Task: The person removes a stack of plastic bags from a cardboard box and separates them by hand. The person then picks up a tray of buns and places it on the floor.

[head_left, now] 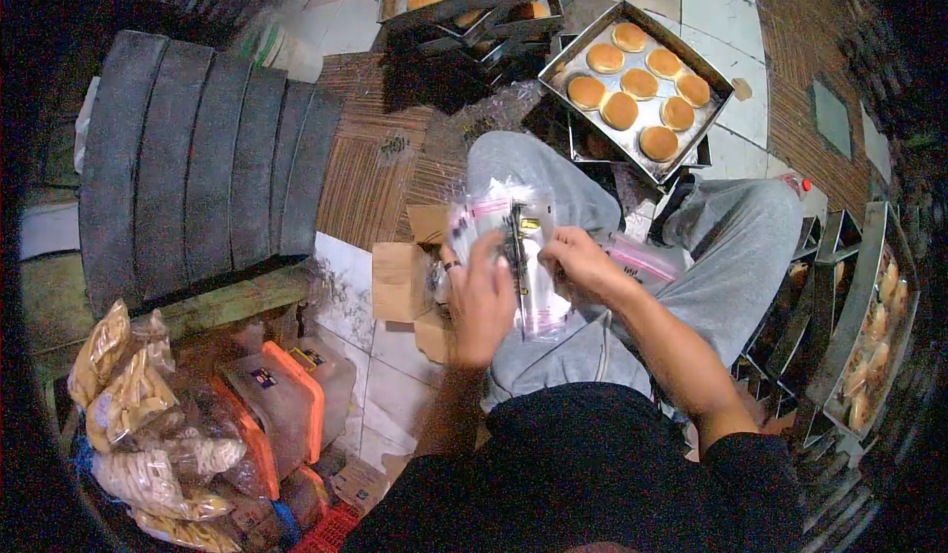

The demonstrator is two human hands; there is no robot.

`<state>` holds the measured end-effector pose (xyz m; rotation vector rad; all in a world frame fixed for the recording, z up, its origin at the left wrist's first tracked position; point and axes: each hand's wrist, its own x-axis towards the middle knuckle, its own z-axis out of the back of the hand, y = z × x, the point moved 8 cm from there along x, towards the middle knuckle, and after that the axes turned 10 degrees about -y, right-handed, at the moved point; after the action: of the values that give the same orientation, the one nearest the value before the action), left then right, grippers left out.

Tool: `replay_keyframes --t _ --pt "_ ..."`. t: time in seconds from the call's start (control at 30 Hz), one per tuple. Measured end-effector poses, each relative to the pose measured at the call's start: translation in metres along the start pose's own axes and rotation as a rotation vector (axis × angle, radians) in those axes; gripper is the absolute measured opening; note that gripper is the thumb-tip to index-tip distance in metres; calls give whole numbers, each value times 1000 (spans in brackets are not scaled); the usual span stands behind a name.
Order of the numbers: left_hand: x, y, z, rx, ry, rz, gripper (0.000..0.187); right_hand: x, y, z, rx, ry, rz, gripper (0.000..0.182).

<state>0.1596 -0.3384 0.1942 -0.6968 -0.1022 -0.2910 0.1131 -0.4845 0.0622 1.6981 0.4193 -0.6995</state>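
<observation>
A stack of clear plastic bags [541, 291] with pink and black print lies across my lap. My left hand [478, 301], slightly blurred and with a ring on one finger, is over the bags' left side, its fingers stretched out and apart. At the right side of the stack, my right hand [581, 259] is closed, its fingertips pinching the edge of a bag. More printed plastic [647, 259] rests on my right leg. An opened cardboard box [400, 281] stands on the floor just left of my left hand.
Ahead is a metal tray [592, 123] of round golden buns, with another stacked bun tray [474, 5] farther back. Trays of bread [851, 365] lean at the right. To the left are dark upright pans [207, 158], bagged bread [138, 395] and orange-rimmed plastic boxes [296, 395].
</observation>
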Motion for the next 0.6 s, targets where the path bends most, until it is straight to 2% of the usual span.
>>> replay_keyframes --t 0.03,0.1,0.2,0.27,0.47,0.53,0.57,0.6 --pt "2 -6 4 1 3 0 30 13 -12 0 22 -2 64 19" --pt "1 -10 -6 66 225 56 24 11 -4 -4 46 -4 128 19" --pt "-1 -11 -10 78 194 14 23 -7 21 -9 164 72 204 23" --pt "-2 -6 -15 62 157 -35 22 -14 23 -7 33 91 78 27" --pt "-6 12 -17 -9 157 -79 16 -15 24 -3 -48 56 93 24" --pt "-10 41 -15 -88 95 55 31 -12 18 -3 0 50 90 25" --pt "-11 35 -18 -90 98 54 31 -11 18 -4 46 49 90 26" --pt "-10 35 -9 -495 -113 243 36 -13 22 -4 47 46 89 26"
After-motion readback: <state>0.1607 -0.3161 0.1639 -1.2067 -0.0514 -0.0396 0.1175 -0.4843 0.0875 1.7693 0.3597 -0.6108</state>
